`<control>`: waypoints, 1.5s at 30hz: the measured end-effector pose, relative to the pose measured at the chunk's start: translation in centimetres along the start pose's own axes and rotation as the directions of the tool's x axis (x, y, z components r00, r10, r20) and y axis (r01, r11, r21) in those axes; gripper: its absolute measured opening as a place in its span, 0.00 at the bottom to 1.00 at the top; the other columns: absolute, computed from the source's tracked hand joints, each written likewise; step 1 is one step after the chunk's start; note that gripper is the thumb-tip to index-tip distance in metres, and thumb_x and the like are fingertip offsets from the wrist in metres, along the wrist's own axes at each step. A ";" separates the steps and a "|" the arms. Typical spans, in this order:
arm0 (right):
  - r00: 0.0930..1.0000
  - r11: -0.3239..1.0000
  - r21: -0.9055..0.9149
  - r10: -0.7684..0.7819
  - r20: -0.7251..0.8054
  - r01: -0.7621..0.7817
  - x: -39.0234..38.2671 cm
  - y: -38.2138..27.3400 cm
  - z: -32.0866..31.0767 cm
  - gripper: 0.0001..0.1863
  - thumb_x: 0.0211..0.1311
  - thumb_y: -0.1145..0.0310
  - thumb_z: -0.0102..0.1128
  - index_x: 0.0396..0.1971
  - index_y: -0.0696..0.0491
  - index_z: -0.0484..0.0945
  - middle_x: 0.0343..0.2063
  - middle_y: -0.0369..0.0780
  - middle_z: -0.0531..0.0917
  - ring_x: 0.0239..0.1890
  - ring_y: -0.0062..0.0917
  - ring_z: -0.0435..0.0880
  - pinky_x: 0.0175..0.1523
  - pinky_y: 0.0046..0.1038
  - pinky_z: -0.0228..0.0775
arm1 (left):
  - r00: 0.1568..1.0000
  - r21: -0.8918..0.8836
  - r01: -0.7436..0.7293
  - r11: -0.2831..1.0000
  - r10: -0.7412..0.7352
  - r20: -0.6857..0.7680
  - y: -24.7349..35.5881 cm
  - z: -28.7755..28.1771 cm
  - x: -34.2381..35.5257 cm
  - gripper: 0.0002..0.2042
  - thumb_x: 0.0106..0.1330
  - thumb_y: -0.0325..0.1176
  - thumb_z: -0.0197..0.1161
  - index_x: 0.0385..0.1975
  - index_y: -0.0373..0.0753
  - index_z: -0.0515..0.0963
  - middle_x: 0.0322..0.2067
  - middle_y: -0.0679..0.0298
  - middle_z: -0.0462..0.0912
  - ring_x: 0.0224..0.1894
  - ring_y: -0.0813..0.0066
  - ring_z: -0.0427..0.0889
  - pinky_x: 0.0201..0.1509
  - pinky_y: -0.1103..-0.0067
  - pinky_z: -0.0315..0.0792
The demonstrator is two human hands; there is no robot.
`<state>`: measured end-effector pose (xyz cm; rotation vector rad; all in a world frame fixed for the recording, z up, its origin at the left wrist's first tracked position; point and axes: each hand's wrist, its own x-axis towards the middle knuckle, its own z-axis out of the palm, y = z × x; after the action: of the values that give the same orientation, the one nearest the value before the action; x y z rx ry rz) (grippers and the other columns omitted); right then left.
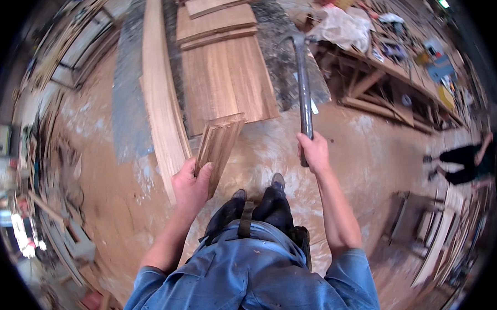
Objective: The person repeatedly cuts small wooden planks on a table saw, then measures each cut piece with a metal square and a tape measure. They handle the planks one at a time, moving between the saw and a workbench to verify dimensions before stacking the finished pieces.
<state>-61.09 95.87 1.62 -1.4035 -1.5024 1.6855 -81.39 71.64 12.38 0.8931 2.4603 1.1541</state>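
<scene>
A cluttered wooden workbench (368, 82) at the right carries a crumpled whitish plastic sheet (342, 29) and, farther along, a blue object (441, 68); near its far end stands a person in dark trousers (460, 164). A long pale plank (436, 247) shows at lower right, stacked timber (92, 36) at upper left, brown floor (105, 190) between

No text, label, brand, number or sign can be read; the blue and yellow things (441, 70) on the cluttered table (399, 73) at the right are too small and blurred for any print to be made out
</scene>
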 end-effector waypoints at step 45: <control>-0.673 0.276 0.898 0.594 -0.440 -0.343 -121.3 37.5 51.1 0.25 0.57 0.44 0.60 0.41 0.52 0.80 0.35 0.48 0.85 0.40 0.46 0.84 0.46 0.43 0.75 | -0.627 -0.731 -0.406 0.549 0.414 0.660 -3.9 -8.7 -54.3 0.18 0.70 0.40 0.60 0.47 0.28 0.75 0.40 0.61 0.81 0.41 0.76 0.76 0.49 0.79 0.70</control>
<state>-53.00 -40.69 5.23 -2.6758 0.8894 0.2234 -45.43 29.90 14.44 2.0193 0.2688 0.0100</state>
